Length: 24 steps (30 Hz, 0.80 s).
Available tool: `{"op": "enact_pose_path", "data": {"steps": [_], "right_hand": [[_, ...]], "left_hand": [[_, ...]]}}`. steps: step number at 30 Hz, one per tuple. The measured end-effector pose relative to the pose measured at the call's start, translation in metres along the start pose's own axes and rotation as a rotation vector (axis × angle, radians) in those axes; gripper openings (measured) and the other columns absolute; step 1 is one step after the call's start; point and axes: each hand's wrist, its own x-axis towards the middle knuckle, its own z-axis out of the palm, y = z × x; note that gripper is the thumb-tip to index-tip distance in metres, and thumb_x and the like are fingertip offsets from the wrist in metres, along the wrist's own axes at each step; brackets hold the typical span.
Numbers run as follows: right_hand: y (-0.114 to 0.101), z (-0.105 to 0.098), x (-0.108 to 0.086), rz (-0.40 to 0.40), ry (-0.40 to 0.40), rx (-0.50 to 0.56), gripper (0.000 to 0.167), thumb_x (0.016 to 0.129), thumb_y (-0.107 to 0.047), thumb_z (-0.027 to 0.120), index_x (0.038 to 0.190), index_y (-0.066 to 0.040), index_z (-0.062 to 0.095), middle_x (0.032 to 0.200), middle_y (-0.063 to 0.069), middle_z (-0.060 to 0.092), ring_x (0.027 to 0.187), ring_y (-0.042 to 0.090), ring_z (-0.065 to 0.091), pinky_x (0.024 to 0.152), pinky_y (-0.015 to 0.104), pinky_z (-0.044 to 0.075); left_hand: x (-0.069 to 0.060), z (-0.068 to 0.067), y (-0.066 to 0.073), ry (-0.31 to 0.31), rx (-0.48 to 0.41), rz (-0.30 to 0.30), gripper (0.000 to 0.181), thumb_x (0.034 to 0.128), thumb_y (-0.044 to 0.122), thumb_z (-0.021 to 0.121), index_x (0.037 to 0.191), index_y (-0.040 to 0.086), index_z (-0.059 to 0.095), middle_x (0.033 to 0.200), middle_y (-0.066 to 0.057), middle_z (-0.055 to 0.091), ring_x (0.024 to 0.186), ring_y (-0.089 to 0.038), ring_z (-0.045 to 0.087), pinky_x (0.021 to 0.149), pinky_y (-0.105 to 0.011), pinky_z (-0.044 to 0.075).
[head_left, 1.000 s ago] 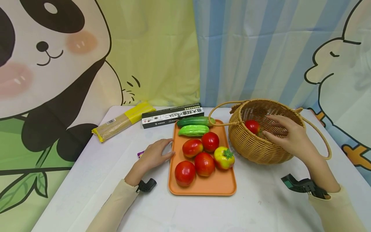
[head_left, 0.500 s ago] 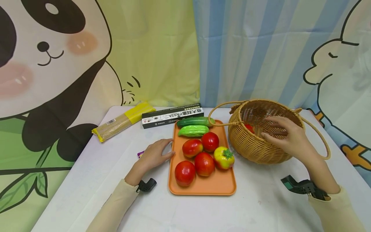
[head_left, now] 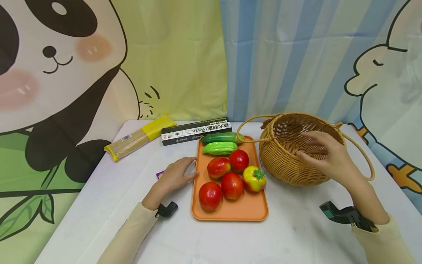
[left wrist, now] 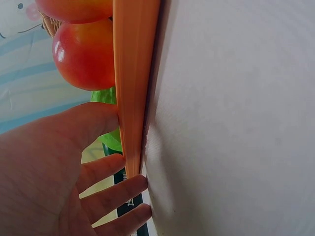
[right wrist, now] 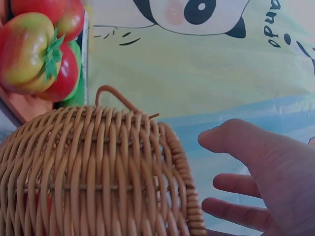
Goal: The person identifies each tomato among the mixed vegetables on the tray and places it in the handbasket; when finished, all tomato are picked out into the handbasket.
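My right hand (head_left: 329, 156) hovers at the mouth of the wicker basket (head_left: 293, 170), its fingers apart and slightly bent around nothing. Through the weave in the right wrist view, a bit of red (right wrist: 43, 211) shows inside the basket. On the left, my left hand (head_left: 174, 175) touches the long side of the orange tray (head_left: 244, 212) with thumb and fingertips, as the left wrist view also shows. Several red tomatoes (head_left: 210, 196), a yellow-red bell pepper (head_left: 254, 179), a light green ridged vegetable (head_left: 219, 148) and a dark green cucumber (head_left: 219, 138) lie on that tray.
Behind the tray lies a black-and-white pasta box (head_left: 196, 131). A yellow-ended noodle packet (head_left: 140, 137) is at the back left. A small purple wrapper (head_left: 159, 174) peeks out beside my left hand. One basket handle (head_left: 245, 126) hangs over the tray's far corner.
A red tomato dropped from beside my right hand's fingers down into the basket, out of sight in the head view. Both hands stay nearly where they were.
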Motion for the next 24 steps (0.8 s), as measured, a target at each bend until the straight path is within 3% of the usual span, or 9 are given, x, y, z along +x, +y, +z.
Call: {"op": "enact_pose_path", "data": {"steps": [11, 19, 24], "right_hand": [[-0.014, -0.003, 0.001, -0.061, -0.004, 0.028, 0.055, 0.079, 0.001, 0.078, 0.131, -0.001, 0.057, 0.127, 0.018, 0.054, 0.097, -0.020, 0.045, 0.078, -0.001, 0.042], [-0.029, -0.006, -0.001, -0.150, 0.033, 0.032, 0.058, 0.071, 0.009, 0.080, 0.125, -0.001, 0.061, 0.124, 0.012, 0.058, 0.100, -0.014, 0.049, 0.077, 0.002, 0.045], [-0.038, -0.007, -0.002, -0.166, 0.037, 0.042, 0.060, 0.068, 0.012, 0.080, 0.124, -0.002, 0.062, 0.124, 0.011, 0.058, 0.105, -0.012, 0.049, 0.080, 0.002, 0.045]], "left_hand": [[0.000, 0.001, -0.001, -0.005, 0.001, -0.005, 0.060, 0.0932, 0.039, 0.062, 0.145, 0.013, 0.047, 0.145, -0.012, 0.049, 0.137, -0.033, 0.042, 0.111, -0.056, 0.032], [0.000, 0.000, 0.000, -0.002, -0.001, 0.000, 0.060, 0.0932, 0.039, 0.063, 0.145, 0.013, 0.047, 0.145, -0.012, 0.050, 0.136, -0.033, 0.042, 0.110, -0.056, 0.033], [0.000, 0.000, 0.001, 0.001, -0.001, 0.000, 0.059, 0.0936, 0.038, 0.062, 0.145, 0.013, 0.047, 0.145, -0.012, 0.050, 0.136, -0.033, 0.043, 0.110, -0.057, 0.033]]}}
